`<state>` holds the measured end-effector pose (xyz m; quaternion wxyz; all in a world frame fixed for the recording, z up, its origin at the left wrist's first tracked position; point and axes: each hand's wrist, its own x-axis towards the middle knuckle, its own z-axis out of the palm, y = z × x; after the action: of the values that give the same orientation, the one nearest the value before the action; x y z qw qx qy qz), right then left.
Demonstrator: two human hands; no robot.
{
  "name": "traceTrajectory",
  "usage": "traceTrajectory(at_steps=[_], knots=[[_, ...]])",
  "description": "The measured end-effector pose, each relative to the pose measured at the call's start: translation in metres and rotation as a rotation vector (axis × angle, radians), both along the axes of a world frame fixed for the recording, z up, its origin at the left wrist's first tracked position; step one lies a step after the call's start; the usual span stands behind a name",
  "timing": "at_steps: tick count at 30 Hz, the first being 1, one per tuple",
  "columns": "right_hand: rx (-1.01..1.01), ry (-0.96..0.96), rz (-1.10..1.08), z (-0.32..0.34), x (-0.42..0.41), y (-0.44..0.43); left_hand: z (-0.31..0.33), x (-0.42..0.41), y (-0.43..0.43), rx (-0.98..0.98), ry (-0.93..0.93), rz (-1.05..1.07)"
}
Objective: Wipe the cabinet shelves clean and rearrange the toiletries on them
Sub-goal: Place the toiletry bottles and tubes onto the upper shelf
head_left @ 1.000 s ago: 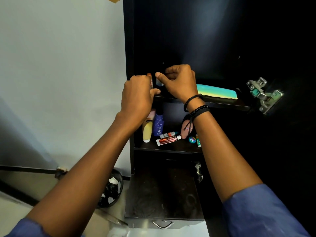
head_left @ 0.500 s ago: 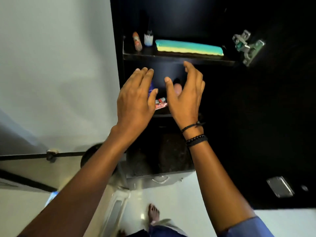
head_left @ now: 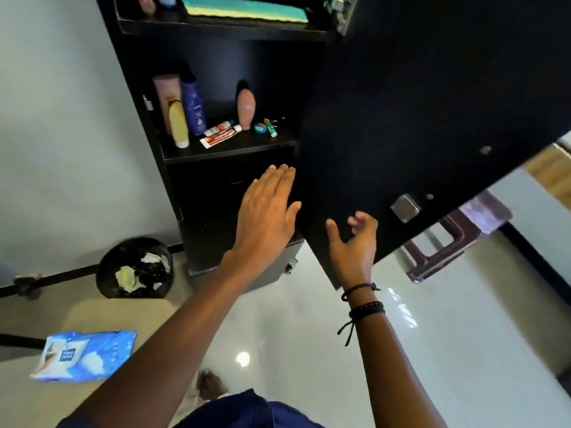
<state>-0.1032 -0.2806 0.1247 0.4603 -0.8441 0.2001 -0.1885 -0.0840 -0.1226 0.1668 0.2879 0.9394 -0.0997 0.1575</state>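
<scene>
Both the left hand [head_left: 265,208] and the right hand [head_left: 353,242] are hovering open and empty below the cabinet shelf [head_left: 228,148], where the toiletries [head_left: 193,109] are standing above them.

A pale wall [head_left: 61,134] runs left, meeting a glossy white floor [head_left: 448,319] that mirrors a ceiling light. A dark stool [head_left: 457,239] stands right; a black bin [head_left: 136,268] sits by the wall.

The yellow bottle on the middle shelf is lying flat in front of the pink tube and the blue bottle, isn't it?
Not quite: the head view shows the yellow bottle standing upright on its white cap, not lying flat. It does stand in front of the pink tube and blue bottle on the middle shelf.
</scene>
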Motion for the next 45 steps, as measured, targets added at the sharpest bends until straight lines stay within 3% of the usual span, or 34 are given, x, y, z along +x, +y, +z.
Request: traceTrajectory(at_steps=[5, 11, 17, 24, 30, 38, 45], knots=[[-0.022, 0.0, -0.121, 0.003, -0.038, -0.05, -0.001, -0.037, -0.034, -0.064, 0.019, -0.025], [0.137, 0.07, 0.174, 0.036, -0.053, -0.084, 0.0, -0.076, -0.056, -0.101, 0.022, -0.054], [0.032, 0.04, 0.124, 0.045, -0.065, -0.077, 0.015, -0.095, -0.063, -0.187, -0.01, -0.036], [-0.049, -0.12, 0.059, 0.035, -0.076, -0.028, 0.043, -0.095, -0.049, -0.305, -0.153, -0.039], [-0.117, -0.176, 0.071, 0.031, -0.077, 0.028, 0.053, -0.085, -0.015, -0.4, -0.161, -0.035], [-0.289, -0.195, 0.345, 0.028, -0.054, 0.109, 0.06, -0.058, 0.052, -0.448, -0.209, -0.08], [-0.399, -0.185, 0.575, 0.031, 0.001, 0.192, 0.058, -0.006, 0.145, -0.397, -0.284, 0.116]])
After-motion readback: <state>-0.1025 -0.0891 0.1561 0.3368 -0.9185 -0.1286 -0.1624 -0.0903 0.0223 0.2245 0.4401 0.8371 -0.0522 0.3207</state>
